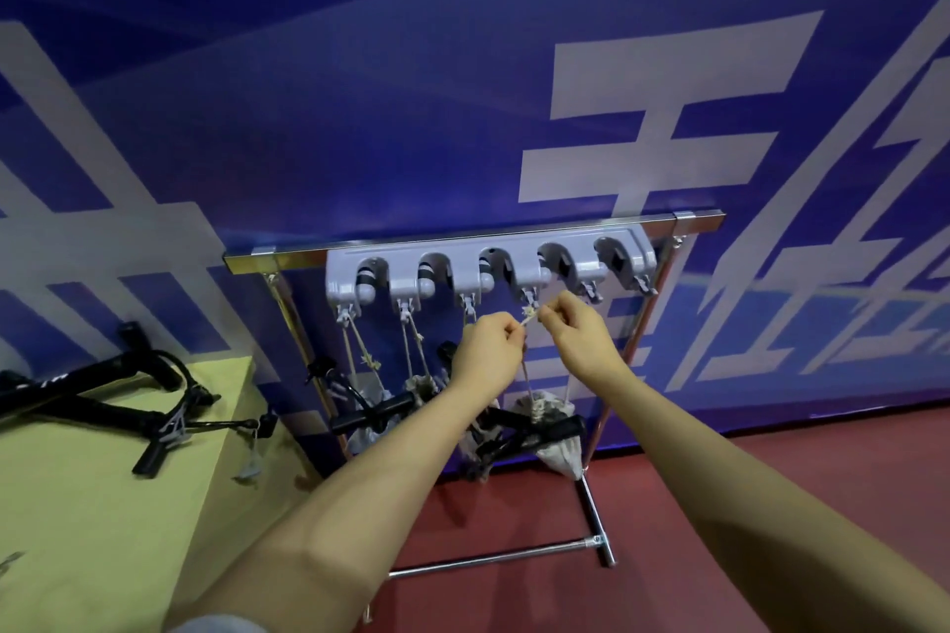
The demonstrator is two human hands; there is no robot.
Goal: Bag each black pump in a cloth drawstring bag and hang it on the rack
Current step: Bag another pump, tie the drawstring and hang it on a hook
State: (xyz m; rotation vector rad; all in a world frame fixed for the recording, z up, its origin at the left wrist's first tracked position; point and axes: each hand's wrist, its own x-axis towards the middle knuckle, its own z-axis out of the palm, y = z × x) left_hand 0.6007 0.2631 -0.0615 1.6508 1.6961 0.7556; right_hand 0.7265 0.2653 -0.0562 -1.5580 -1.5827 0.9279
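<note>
Between left hand (489,343), right hand (583,329), drawstring (529,317)

Rack (514,242): stands in front of you against the banner wall (360,93), its foot bar near you on the floor (771,478).
Holder strip (488,267): fixed under the rack's top bar, hooks in a row left to right.
Bags (550,427): hang below the hooks by cords, side by side.
Your left hand (486,355): just left of the fourth hook, pinching a cord (529,319).
Your right hand (586,334): just right of that hook, pinching the same cord.
Table (77,504): left of the rack.
Pumps (103,391): lie on the table's far part.
</note>
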